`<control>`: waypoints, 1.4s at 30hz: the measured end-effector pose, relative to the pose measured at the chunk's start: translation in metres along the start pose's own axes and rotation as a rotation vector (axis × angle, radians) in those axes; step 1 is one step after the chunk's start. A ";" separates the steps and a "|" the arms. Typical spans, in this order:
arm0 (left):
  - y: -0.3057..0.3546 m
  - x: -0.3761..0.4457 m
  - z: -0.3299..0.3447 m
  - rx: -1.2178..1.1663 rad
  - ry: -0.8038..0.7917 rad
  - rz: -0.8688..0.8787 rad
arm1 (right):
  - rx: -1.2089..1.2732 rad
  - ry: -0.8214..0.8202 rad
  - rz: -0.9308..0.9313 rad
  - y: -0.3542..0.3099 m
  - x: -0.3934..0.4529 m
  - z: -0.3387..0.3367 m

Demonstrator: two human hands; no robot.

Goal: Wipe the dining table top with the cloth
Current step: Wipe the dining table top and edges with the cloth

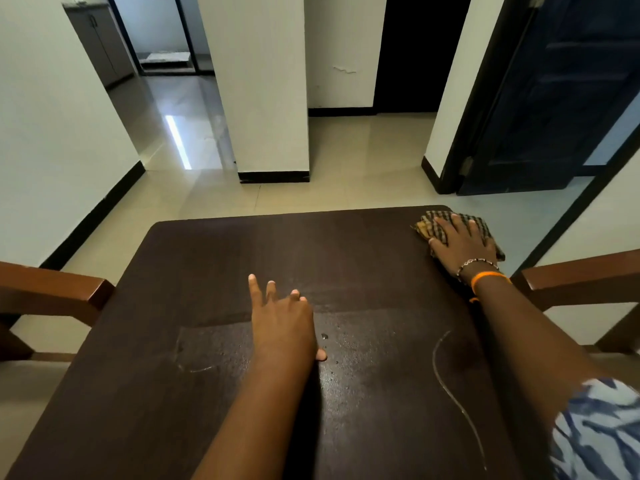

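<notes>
- I see the right hand (462, 242) stretched out to the far right corner of the dining table top (214, 265), palm down, fingers straight and spread, pressing flat on the cloth (481, 225).
- The cloth is a crumpled checked fabric, brown and tan, bunched under the palm, with its edges showing round the fingers and reaching the table's far edge.
- On that wrist I make out a beaded bracelet (475, 263) and an orange band (488, 277); a blue-and-white patterned sleeve (595, 427) covers the upper arm.
- The left hand (282, 318) lies near the middle of the table, palm down, fingers loosely spread and holding nothing; I cannot tell whether the fingertips touch the wood.
- The table top is dark brown, matt, with rounded corners; a wet sheen and pale curved streaks mark its near half.
- Brown wooden chair backs (52, 289) stand at either side.
</notes>
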State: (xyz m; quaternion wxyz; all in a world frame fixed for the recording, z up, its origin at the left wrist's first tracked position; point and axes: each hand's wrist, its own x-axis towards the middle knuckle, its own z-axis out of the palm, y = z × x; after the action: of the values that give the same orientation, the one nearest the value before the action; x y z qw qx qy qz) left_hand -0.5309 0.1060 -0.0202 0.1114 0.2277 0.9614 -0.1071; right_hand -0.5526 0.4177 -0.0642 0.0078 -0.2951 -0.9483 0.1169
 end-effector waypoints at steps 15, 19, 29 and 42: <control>-0.032 -0.071 0.023 -0.155 0.116 -0.048 | -0.045 -0.200 -0.629 -0.192 -0.143 0.051; -0.019 -0.081 0.016 -0.191 0.056 0.054 | -0.043 -0.196 -0.696 -0.150 -0.146 0.036; -0.006 -0.083 0.011 -0.089 -0.040 0.074 | -0.039 0.001 -0.002 0.030 -0.123 -0.007; -0.003 -0.084 0.010 -0.077 -0.093 0.057 | 0.023 -0.099 -0.568 -0.140 -0.197 0.044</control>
State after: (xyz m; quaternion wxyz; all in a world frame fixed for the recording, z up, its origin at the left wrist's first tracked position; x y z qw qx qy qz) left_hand -0.4570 0.0662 -0.0070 0.1676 0.2454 0.9517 -0.0771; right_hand -0.4715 0.1855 -0.0648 -0.0026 -0.0116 -0.9908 0.1349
